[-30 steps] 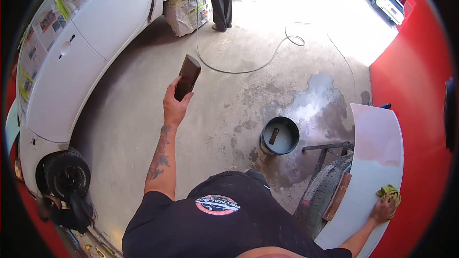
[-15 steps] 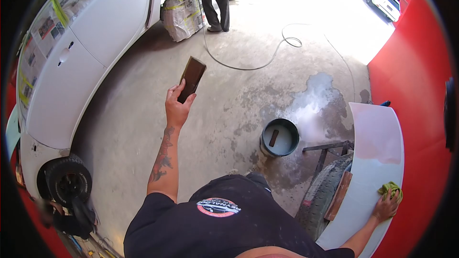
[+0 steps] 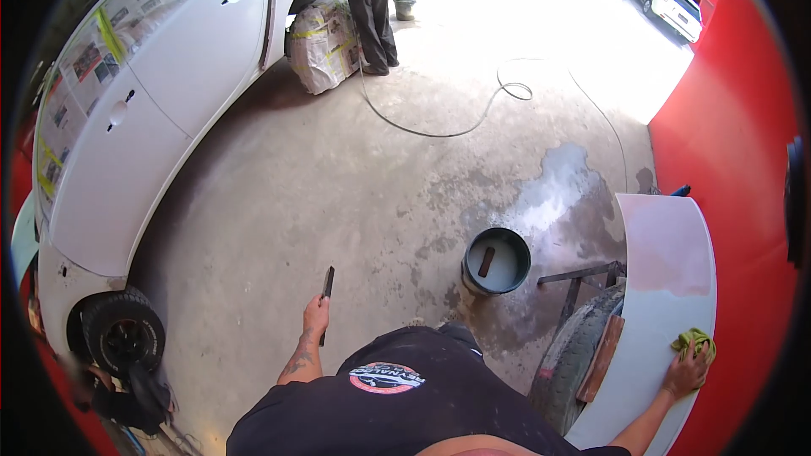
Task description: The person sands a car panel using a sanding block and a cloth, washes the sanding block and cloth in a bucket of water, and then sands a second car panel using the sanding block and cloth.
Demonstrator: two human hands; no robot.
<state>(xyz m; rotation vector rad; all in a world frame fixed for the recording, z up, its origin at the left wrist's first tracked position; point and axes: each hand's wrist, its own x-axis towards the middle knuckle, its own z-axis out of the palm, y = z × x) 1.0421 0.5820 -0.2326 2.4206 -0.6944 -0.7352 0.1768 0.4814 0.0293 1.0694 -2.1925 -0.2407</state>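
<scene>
Near the panel [image 3: 646,342] stand a tyre [image 3: 576,350] and a dark bucket [image 3: 498,236].

black tee [image 3: 397,418], short sleeves [image 3: 289,399] | round logo [image 3: 384,378] about 10 o'clock from the neckline [image 3: 465,437], reddish rim, pale lettering [image 3: 408,376] sticking out around 3 o'clock on it | left forearm [image 3: 306,356] over at 10 o'clock has a tattoo [image 3: 296,361], too small to make out tbh | dark grey clothing [image 3: 460,334] peeking past the tee at 12 o'clock
</scene>
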